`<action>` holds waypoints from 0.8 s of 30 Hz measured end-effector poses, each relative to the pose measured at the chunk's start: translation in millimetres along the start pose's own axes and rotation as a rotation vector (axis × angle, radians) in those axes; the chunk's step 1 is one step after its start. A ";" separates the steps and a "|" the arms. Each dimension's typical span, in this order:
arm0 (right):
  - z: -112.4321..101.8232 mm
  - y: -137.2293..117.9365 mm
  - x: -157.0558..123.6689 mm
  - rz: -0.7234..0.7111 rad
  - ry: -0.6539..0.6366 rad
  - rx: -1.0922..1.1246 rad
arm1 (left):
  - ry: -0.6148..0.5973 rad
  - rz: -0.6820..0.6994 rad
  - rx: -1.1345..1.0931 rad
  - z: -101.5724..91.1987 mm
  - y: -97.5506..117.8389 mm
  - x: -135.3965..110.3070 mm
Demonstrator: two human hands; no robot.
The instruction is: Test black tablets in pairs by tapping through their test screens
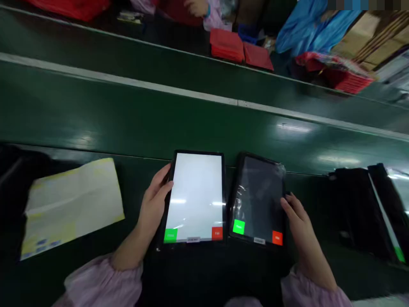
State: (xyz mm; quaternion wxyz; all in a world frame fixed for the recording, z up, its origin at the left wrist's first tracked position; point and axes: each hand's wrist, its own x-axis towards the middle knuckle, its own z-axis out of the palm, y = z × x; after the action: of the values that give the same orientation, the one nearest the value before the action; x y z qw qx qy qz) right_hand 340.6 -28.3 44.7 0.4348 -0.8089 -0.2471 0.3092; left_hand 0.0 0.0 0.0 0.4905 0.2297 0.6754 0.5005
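Observation:
Two tablets lie side by side in front of me. The left tablet [196, 192] has a lit white screen with a green box at its lower left and a red box at its lower right. My left hand [153, 207] grips its left edge, thumb on the frame. On the right tablet [260, 196] the screen is dark, with the same green and red boxes, and wrinkled clear film seems to cover it. My right hand [298, 217] holds this tablet's right edge, with the thumb on the front and the fingers partly hidden.
A creased whitish-yellow sheet [73, 204] lies to the left. More dark tablets [364, 209] stand at the right. Beyond the green conveyor [143, 115] and its pale rail are red packets [226, 44], a red basket [348, 79] and another person's hand [196, 7].

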 end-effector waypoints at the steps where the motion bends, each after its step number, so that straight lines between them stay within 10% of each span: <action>1: 1.1 -0.2 -4.5 0.001 -0.033 0.024 | -0.006 0.017 -0.003 -1.1 0.3 0.7; 7: 6.7 -19.2 -23.9 0.142 -0.184 0.133 | -0.068 0.095 -0.068 -6.0 -2.1 5.7; 17: -18.4 -57.0 -71.0 0.161 -0.083 0.045 | -0.110 -0.008 -0.156 -9.2 -9.3 5.6; 24: 43.9 -31.1 -104.6 0.176 -0.463 0.178 | -0.144 -0.045 -0.266 -8.5 -2.9 -1.3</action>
State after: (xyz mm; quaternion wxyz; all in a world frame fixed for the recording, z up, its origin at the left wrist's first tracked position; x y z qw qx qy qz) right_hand 233.3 -58.5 82.3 0.4074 -0.6935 -0.2404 0.5434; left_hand -6.5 -6.0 -1.9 0.5750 0.1828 0.5710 0.5567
